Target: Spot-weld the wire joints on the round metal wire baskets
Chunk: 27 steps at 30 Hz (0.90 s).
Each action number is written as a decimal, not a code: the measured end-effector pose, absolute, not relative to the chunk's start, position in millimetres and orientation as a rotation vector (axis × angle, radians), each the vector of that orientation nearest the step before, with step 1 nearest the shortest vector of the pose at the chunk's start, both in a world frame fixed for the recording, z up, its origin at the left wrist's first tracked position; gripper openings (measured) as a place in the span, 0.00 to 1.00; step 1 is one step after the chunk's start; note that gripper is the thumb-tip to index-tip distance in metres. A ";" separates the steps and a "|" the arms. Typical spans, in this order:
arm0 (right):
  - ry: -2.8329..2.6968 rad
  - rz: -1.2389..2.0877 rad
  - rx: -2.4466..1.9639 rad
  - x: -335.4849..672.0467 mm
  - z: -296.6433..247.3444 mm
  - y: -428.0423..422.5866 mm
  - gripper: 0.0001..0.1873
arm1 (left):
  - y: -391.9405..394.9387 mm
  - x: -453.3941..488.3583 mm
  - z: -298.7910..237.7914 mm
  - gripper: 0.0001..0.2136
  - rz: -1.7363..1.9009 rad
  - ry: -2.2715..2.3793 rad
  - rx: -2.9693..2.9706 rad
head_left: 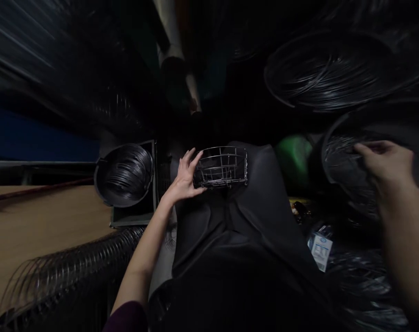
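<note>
A small wire basket (pixel 223 167) rests on my lap, on dark trousers (pixel 251 216). My left hand (pixel 186 177) grips the basket's left end, fingers curled round the wire rim. My right hand (pixel 386 161) reaches far to the right into a dark round tub (pixel 337 157) full of thin wire pieces; its fingers are bent together over the wires, and I cannot make out what they pinch.
A round pan of wire rods (pixel 124 174) sits on a box at the left. A row of wire rings (pixel 67 267) lies along a wooden surface (pixel 39 221). Big wire coils (pixel 330 74) hang at the upper right. A green object (pixel 294 159) and a labelled bag (pixel 320 249) lie beside my right leg.
</note>
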State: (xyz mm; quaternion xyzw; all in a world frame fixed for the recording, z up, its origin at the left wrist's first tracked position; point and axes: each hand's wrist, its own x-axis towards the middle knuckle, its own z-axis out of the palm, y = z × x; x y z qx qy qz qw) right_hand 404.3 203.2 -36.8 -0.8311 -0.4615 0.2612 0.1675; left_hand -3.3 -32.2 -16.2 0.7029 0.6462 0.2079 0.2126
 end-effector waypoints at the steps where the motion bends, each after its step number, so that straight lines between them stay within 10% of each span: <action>1: -1.309 0.823 -2.273 397.9 -22.3 186.1 0.24 | -33.7 -3.9 -16.8 0.53 0.589 1.805 1.939; 14: -3.445 0.149 -1.748 355.8 44.5 72.9 0.15 | -38.0 -5.6 -35.2 0.52 0.872 1.759 1.888; 27: -3.225 0.588 -1.333 377.9 -6.0 81.0 0.08 | -35.9 -3.0 -24.2 0.41 0.842 1.779 1.862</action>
